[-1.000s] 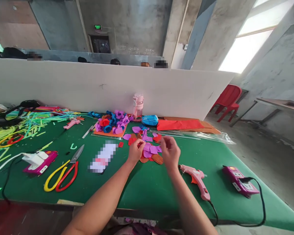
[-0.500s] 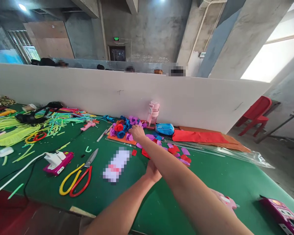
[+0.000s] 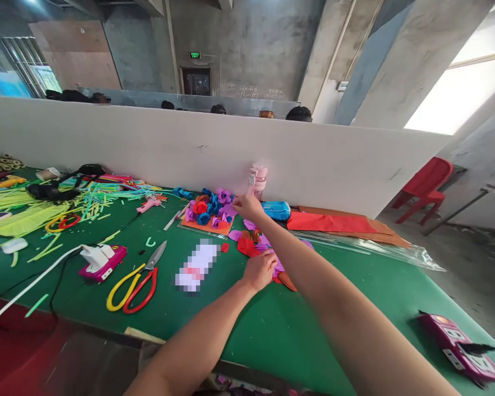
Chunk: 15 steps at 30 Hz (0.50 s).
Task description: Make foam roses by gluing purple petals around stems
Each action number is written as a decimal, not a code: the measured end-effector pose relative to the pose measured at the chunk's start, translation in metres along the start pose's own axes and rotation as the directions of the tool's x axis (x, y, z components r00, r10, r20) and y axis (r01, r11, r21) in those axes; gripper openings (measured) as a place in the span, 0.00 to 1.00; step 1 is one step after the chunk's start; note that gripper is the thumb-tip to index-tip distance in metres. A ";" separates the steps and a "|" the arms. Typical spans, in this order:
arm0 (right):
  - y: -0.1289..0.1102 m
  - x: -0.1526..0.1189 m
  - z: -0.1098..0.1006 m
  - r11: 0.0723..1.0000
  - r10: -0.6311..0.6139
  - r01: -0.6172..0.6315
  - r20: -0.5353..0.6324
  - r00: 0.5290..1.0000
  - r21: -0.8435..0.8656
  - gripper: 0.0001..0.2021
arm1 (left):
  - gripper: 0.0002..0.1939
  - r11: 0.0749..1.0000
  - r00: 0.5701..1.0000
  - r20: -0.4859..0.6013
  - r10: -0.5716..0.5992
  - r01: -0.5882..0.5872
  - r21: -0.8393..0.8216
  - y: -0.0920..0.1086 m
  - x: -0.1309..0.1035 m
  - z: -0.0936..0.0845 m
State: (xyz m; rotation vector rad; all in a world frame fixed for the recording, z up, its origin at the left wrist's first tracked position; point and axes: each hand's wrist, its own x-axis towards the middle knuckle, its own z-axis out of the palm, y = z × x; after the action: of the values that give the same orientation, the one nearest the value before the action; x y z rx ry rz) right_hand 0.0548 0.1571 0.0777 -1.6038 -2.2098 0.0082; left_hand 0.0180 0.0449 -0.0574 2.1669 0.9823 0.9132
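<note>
My right hand (image 3: pixel 248 207) reaches across to the right edge of a pile of paper flowers (image 3: pixel 208 209) in blue, purple and red, its fingers pinched together beside a purple piece. Whatever sits between those fingertips is too small to make out. Nearer to me, my left hand (image 3: pixel 262 270) has its fingers closed at the loose purple and red petals (image 3: pixel 247 245); what it grips, if anything, is hidden. The flowers rest on an orange sheet (image 3: pixel 204 224). Behind my right hand stands a pink bottle (image 3: pixel 259 179).
Large scissors (image 3: pixel 138 280) and a purple power strip (image 3: pixel 104 264) lie left, a pink glue gun (image 3: pixel 149 204) behind them. A blue pouch (image 3: pixel 276 210) and red paper (image 3: pixel 330 222) lie along the white partition (image 3: pixel 148 137). Another power strip (image 3: pixel 462 349) is at right.
My right hand has moved right, from over the flowers to their right edge. My left hand has come out from beneath my right forearm, up to the petals. The camera view has shifted slightly.
</note>
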 end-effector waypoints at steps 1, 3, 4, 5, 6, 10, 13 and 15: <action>0.004 -0.005 -0.011 1.000 0.014 -0.013 -0.034 0.999 0.021 0.11 | 0.09 0.999 1.000 -0.003 0.016 -0.016 0.047 0.000 0.001 -0.003; 0.016 -0.021 -0.032 0.997 0.047 -0.039 -0.119 0.992 0.070 0.12 | 0.10 0.991 0.999 -0.034 0.035 -0.030 0.128 0.000 0.002 -0.008; 0.025 -0.032 -0.041 0.986 0.090 -0.058 -0.204 0.975 0.156 0.11 | 0.10 0.989 0.998 -0.059 0.030 -0.021 0.146 0.000 0.003 -0.010; 0.036 -0.045 -0.048 0.970 0.145 -0.082 -0.278 0.949 0.227 0.10 | 0.10 0.988 0.996 -0.088 0.018 -0.004 0.157 -0.001 0.004 -0.013; 0.047 -0.058 -0.052 0.955 0.202 -0.113 -0.321 0.925 0.275 0.10 | 0.10 0.986 0.993 -0.117 0.002 0.018 0.166 -0.002 0.005 -0.016; 0.090 -0.110 -0.044 0.886 0.445 -0.378 -0.261 0.857 0.270 0.08 | 0.09 0.981 0.981 -0.192 -0.042 0.076 0.176 -0.006 0.010 -0.026; 0.098 -0.146 -0.023 0.871 0.478 -0.441 -0.159 0.864 0.217 0.08 | 0.08 0.986 0.981 -0.194 -0.006 0.038 0.160 -0.009 0.012 -0.034; 0.088 -0.170 -0.008 0.867 0.490 -0.456 -0.182 0.852 0.200 0.13 | 0.06 0.987 0.984 -0.174 0.024 0.004 0.161 -0.010 0.014 -0.039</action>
State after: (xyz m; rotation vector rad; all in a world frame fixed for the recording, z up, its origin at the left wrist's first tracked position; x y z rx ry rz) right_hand 0.1813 0.0298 0.0090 -1.9154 -1.5569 0.1225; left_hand -0.0095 0.0709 -0.0366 2.2553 1.1672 1.0776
